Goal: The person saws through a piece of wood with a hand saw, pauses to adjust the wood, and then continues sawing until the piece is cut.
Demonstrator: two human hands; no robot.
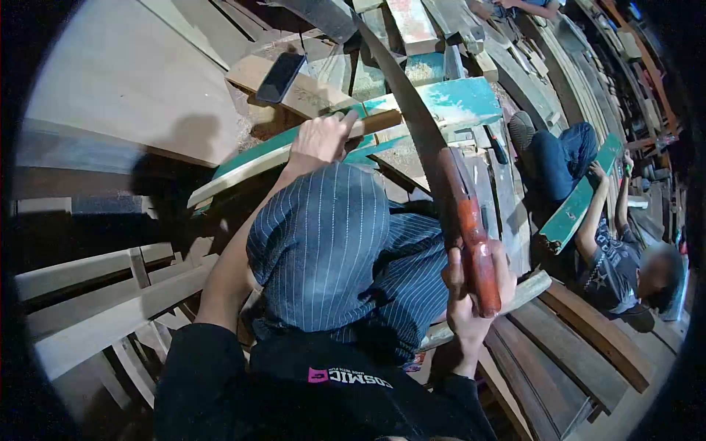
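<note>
Fingers [504, 266] of the right hand [474, 294], at four o'clock in the head view, curl firmly around the reddish handle [476, 257] of a saw [432, 158], its blade running up toward twelve. At eleven, the left hand [322, 140] is folded over a brown strip [379, 123], pressing it down, I'd guess, though how the fingertips sit underneath I can't see. The strip's end lies just beside the blade; whether they touch, I cannot tell. That nearness worries me: should the teeth skip, the steel could jump toward those knuckles, and a slack hold might let the strip roll. A striped knee [323, 235] sits mid-dial, so a wild stroke could stray near it. Further toward eleven, a phone [282, 77] rests on a pale board [320, 94], where one jolt might topple it. Over at three, a co-worker [618, 257] handles a green plank [585, 195], well apart from the saw.
</note>
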